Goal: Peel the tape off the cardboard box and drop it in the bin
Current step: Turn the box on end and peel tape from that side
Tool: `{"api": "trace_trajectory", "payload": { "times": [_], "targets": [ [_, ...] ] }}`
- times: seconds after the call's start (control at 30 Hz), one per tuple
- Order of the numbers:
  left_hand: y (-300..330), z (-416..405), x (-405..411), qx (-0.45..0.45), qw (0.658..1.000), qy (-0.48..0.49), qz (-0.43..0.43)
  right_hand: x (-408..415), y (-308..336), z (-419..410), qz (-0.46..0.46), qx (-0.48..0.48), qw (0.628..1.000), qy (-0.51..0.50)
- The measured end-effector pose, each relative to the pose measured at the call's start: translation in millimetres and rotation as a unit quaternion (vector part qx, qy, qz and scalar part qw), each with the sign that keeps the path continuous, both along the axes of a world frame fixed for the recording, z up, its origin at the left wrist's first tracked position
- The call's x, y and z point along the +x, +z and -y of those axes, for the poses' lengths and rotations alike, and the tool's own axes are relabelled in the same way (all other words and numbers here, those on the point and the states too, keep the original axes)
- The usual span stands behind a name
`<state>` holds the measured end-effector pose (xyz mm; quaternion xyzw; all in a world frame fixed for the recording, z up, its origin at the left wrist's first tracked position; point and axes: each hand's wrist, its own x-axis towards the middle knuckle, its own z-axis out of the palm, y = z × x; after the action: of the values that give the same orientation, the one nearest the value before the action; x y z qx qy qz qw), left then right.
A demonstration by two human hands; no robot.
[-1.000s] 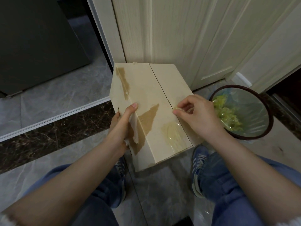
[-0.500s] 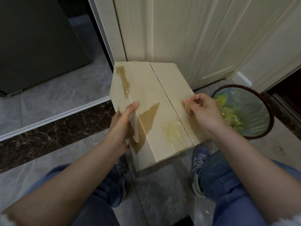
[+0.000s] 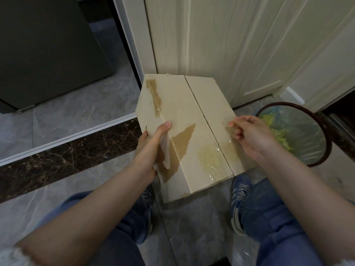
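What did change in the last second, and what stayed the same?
The right hand, pinching clear tape, moved from the box's centre seam toward the right edge, nearer the bin, peeling the strip. The left hand kept gripping the left edge of the cardboard box; box and bin did not move.

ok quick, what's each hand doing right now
Left hand: grips the left edge of the cardboard box.
Right hand: pinches the clear tape at the box's right side.

One pale rectangular cardboard box [image 3: 192, 120] stands on the floor; right of the box, one round dark-rimmed bin [image 3: 326, 135]; at its near end, two blue striped trainers [image 3: 240, 191].
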<state>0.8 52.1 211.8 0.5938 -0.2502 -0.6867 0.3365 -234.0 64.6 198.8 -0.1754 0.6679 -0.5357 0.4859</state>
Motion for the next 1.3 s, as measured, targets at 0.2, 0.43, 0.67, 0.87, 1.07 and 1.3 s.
{"api": "trace_trajectory", "payload": {
  "times": [0.2,0.43,0.67,0.87,1.07,1.3],
  "targets": [
    [1,0,1,0.004,1.0,0.002,-0.012,3,5,-1,-0.01,-0.007,1.0,0.007],
    [-4,1,3,0.0,1.0,-0.007,0.001,1,10,2,0.058,0.007,0.998,0.004],
    [-5,-2,0,-0.006,1.0,-0.018,0.005,1,16,2,0.101,-0.015,0.995,0.017],
    [-9,-1,1,-0.018,1.0,-0.019,0.0,-3,19,-3,0.157,-0.037,0.982,0.096],
    [-15,2,1,-0.01,1.0,-0.02,0.006,-1,28,-6,0.185,-0.028,0.976,0.112],
    [-22,4,0,0.004,1.0,-0.019,0.01,-6,33,-10,0.195,0.003,0.967,0.165]
  ]
}}
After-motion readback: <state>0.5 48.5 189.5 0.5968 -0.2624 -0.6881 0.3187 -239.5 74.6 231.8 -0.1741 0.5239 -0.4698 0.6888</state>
